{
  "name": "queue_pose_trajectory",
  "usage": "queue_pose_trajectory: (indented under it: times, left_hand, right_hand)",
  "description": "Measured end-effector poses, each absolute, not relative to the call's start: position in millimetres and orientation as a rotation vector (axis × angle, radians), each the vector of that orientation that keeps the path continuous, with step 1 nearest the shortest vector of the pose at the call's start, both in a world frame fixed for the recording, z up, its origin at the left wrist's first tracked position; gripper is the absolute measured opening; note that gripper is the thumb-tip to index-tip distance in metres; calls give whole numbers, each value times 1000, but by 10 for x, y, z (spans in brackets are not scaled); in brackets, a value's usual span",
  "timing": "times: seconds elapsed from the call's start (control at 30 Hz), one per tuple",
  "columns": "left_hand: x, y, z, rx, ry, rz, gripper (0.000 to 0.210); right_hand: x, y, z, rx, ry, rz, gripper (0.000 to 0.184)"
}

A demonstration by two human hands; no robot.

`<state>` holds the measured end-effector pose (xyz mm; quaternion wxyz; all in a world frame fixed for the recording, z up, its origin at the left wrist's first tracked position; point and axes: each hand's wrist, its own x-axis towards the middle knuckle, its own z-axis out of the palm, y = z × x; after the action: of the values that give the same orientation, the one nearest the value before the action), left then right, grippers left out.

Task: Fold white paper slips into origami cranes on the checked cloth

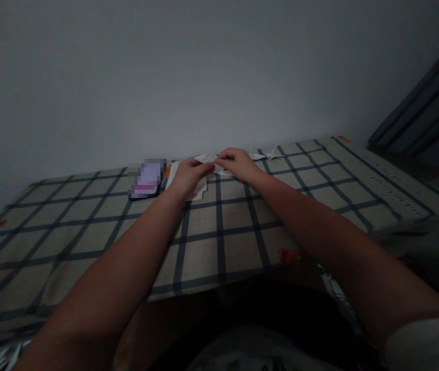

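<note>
Both of my hands meet near the far side of the table over a piece of white paper [224, 169], which looks folded or creased. My left hand [189, 174] pinches its left part between thumb and fingers. My right hand [238, 161] pinches it from the right, fingertips close to the left thumb. Under and beside my left wrist lie flat white sheets [197, 194], partly covered by that hand. Just beyond my right hand rests a crumpled or twisted white paper piece [270, 153].
A phone [148, 179] with a lit, blurred screen lies left of the sheets. A checked cloth [238, 234] covers the table, which meets a plain wall [212, 72] at the back. A dark curtain [424, 98] hangs at the right.
</note>
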<state>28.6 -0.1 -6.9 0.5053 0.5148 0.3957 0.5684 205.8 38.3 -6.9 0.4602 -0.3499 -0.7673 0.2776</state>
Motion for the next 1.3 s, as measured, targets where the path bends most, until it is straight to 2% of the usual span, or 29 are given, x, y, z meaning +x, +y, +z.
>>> queue_pose_trajectory:
  times: [0.4, 0.9, 1.13, 1.3]
  left_hand:
    - [220, 79, -123, 1310, 1032, 1448, 31]
    - [298, 26, -65, 1197, 964, 1498, 19]
    - [359, -30, -46, 1085, 839, 1349, 32]
    - [309, 23, -45, 1045, 889, 1383, 31]
  right_hand:
    - [2043, 368, -57, -795, -1871, 776, 14]
    - [2018, 387, -57, -756, -1832, 802, 12]
    - [1976, 376, -85, -668, -1701, 896, 21]
    - [1971, 336, -39, -747, -1673, 967, 15]
